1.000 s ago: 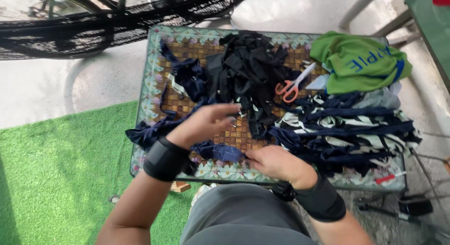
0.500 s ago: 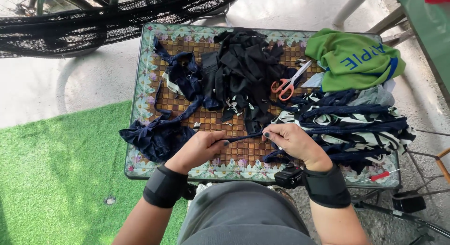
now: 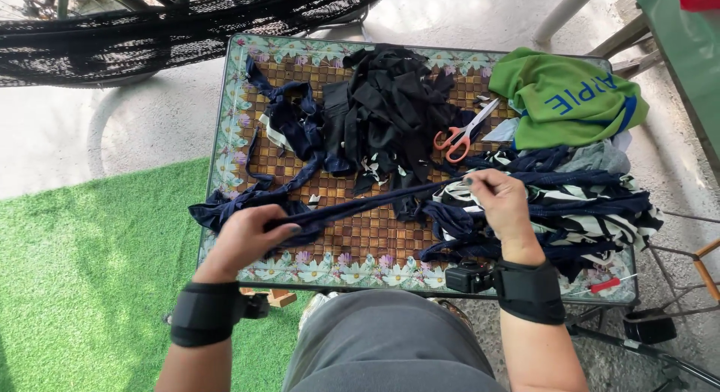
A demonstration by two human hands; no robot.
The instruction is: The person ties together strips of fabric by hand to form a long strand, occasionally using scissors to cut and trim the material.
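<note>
1. The left hand (image 3: pixel 244 238) is closed around one end of a navy fabric strip (image 3: pixel 367 203), fingers curled tight on it, at the near left of the table (image 3: pixel 225 148).
2. The right hand (image 3: pixel 501 203) pinches the strip's other end between thumb and fingertips, above a heap of navy and white striped strips (image 3: pixel 585 208).
3. The strip runs taut between the hands, low over the table's woven top. A harder pull may slip it from the right hand's small pinch.
4. The strip passes close to a pile of black strips (image 3: pixel 390 111); it may snag and drag loose pieces along.
5. A navy bundle (image 3: pixel 217 212) just beside the left hand overhangs the table edge and may slide onto the green turf (image 3: pixel 82 272).
6. Orange-handled scissors (image 3: pixel 461 133) lie near a green garment (image 3: pixel 566 96), well apart from both hands.
</note>
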